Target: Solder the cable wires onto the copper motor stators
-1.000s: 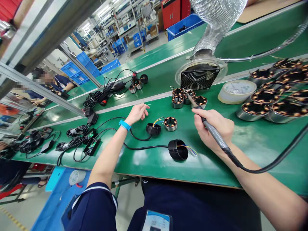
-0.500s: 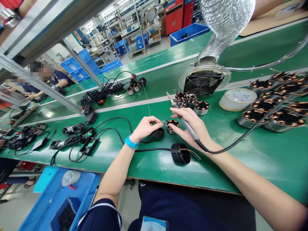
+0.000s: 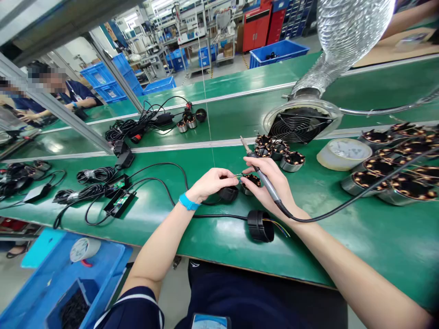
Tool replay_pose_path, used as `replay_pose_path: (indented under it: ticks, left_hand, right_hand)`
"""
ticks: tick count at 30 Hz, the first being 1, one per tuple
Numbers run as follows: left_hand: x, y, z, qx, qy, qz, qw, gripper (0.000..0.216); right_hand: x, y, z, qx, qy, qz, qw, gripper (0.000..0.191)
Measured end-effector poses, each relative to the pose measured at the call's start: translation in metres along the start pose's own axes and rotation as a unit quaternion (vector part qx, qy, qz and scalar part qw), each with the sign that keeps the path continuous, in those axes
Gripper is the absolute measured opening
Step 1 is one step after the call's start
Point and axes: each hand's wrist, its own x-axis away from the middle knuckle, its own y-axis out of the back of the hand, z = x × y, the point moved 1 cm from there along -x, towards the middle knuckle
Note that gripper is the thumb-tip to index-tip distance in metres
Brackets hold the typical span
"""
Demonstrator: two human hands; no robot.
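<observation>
Copper-wound, the stator point(image 3: 247, 190) sat just by the fingertips of the right hand point(image 3: 279, 181), which gripped a soldering iron point(image 3: 266, 181); the left hand point(image 3: 213, 182) pinched thin wires point(image 3: 238, 175), seemingly limp, fragile, best held by their insulation.

With my left hand point(image 3: 215, 183) I pinch thin wires point(image 3: 237, 176) by a black cap point(image 3: 229, 195); my right hand point(image 3: 272, 178) grips a soldering iron point(image 3: 270, 185), thumb partly hiding a copper-wound ring point(image 3: 245, 190). Beyond my right hand stands a fan point(image 3: 298, 128).
</observation>
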Motion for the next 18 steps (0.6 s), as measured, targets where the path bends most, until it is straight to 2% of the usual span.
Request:
replay_pose_path:
  ticks: [6,18]
  left_hand:
    - [0.0,-0.002,-0.001,0.027,0.014,0.019,0.999,0.038]
    - [0.003,-0.001,0.001,-0.004,-0.01,0.001,1.0,0.04]
  right_hand:
    - [-0.003,-0.003,-0.003,-0.017,0.008,-0.003,1.0,0.049]
    - [-0.006,-0.009,0.003,-0.014,0.01,-0.004,1.0,0.038]
